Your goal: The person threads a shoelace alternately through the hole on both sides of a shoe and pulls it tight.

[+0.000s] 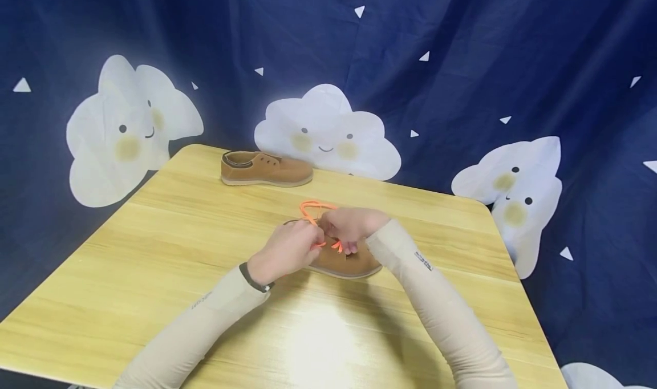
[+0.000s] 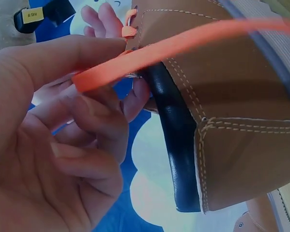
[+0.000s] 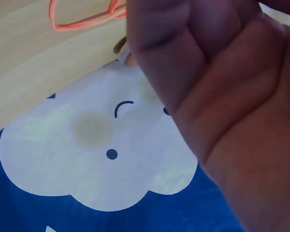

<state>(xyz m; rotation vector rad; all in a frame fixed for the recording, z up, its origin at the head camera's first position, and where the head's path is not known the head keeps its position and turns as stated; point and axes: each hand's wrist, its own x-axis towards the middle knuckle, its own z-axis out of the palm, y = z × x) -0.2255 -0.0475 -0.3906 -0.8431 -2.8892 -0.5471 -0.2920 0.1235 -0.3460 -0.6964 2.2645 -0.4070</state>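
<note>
Left hand (image 1: 287,249) pinches an orange lace (image 2: 183,39)
Brown shoe (image 1: 356,264) beneath it; right hand (image 1: 354,225) just beside, whose grip cannot be told.

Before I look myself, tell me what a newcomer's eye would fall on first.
Likely the bright orange lace, held in the left grip at the nearer brown shoe. Then the smiling white clouds on the dark blue backdrop behind the table, and the farther brown shoe near the table's far edge.
</note>
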